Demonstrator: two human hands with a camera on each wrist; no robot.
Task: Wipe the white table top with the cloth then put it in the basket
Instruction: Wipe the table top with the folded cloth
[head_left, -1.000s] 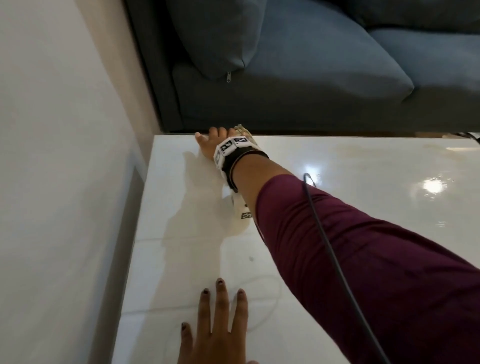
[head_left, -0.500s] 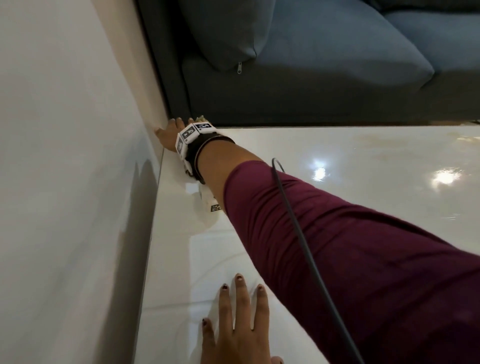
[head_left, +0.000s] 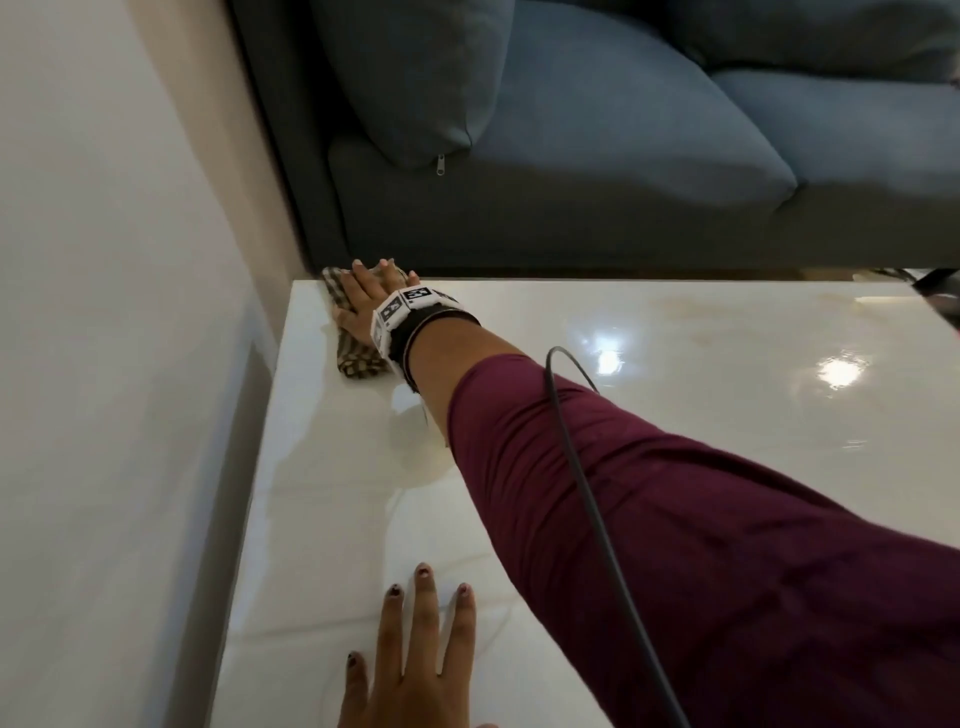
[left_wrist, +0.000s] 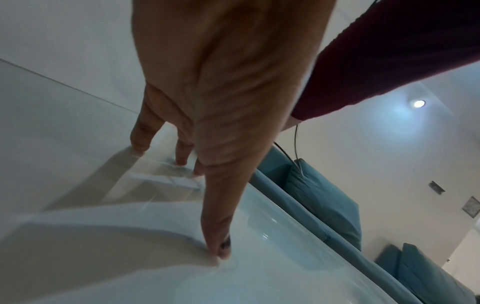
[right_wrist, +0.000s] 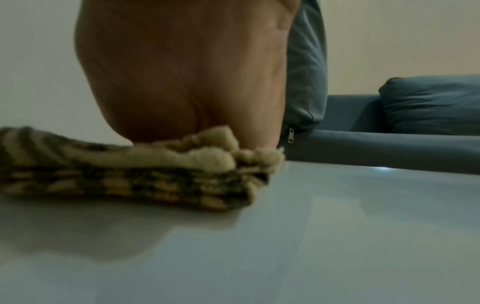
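Observation:
A folded tan and dark checked cloth (head_left: 358, 358) (right_wrist: 135, 174) lies at the far left corner of the glossy white table top (head_left: 675, 374). My right hand (head_left: 371, 299) presses flat on the cloth with straight fingers, its palm (right_wrist: 187, 82) filling the right wrist view above the cloth. Near the table's front edge my left hand (head_left: 415, 660) rests flat with spread fingers (left_wrist: 215, 242) touching the bare surface. No basket is in view.
A blue-grey sofa (head_left: 623, 156) with a zipped cushion (head_left: 415, 88) stands right behind the table's far edge. A pale wall (head_left: 104, 312) runs along the table's left side. A dark cable (head_left: 587, 493) lies over my right sleeve.
My right hand with the cloth slid left along the far edge to the corner. The cloth now shows beside the hand. The left hand stays planted.

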